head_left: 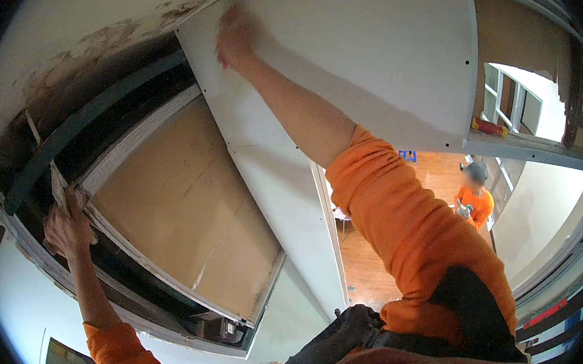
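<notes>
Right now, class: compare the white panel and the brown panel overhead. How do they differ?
The white panel is smooth, with small screw dots along its edges; the brown panel is bare and scuffed. The right hand presses flat on the white panel; the left hand is at the torn edge beside the brown panel. Both are flat boards overhead.

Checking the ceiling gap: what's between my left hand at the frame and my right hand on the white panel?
In the head view, a tan board set in the opening lies between left hand and right hand on the white panel.

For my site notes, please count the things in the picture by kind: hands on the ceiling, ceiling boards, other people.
Hands on the ceiling: 2 (left hand, right hand)
Ceiling boards: 2 (white board, brown board)
Other people: 1 (person below)
Total: 5
</notes>
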The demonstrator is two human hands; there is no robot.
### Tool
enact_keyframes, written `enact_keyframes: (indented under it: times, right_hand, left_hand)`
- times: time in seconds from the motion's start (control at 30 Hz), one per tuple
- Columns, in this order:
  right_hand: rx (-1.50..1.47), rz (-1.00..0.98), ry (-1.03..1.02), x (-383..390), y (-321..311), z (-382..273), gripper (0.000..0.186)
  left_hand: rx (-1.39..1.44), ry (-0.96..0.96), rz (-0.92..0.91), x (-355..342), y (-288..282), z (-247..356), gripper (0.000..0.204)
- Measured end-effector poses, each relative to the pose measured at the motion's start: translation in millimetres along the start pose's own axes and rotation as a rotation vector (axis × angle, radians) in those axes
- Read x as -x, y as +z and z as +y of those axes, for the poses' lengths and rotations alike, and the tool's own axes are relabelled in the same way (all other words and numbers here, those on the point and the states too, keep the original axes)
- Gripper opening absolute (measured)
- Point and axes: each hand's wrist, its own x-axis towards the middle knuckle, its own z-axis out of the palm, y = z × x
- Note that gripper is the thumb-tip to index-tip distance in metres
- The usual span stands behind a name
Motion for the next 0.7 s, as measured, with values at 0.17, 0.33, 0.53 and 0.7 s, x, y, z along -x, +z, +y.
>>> enact_keyframes:
  times: [0.17, 0.33, 0.53, 0.7]
  right_hand:
    - [-0.049, 0.168, -0.002, 160, 64, -64, 0.030]
    - [-0.013, 0.636, -0.300, 65, -55, -118, 0.028]
    - [0.087, 0.605, -0.211, 23, -55, -125, 0.031]
    - [-0.179, 0.552, -0.164, 35, -44, -122, 0.027]
  left_hand:
    - [-0.127, -0.016, -0.035, 23, -35, -43, 0.049]
    - [-0.060, -0.169, -0.093, 6, -47, 2, 0.049]
    - [-0.090, -0.132, -0.117, 6, -46, -4, 0.048]
    - [-0.018, -0.047, -0.085, 1, -41, 1, 0.042]
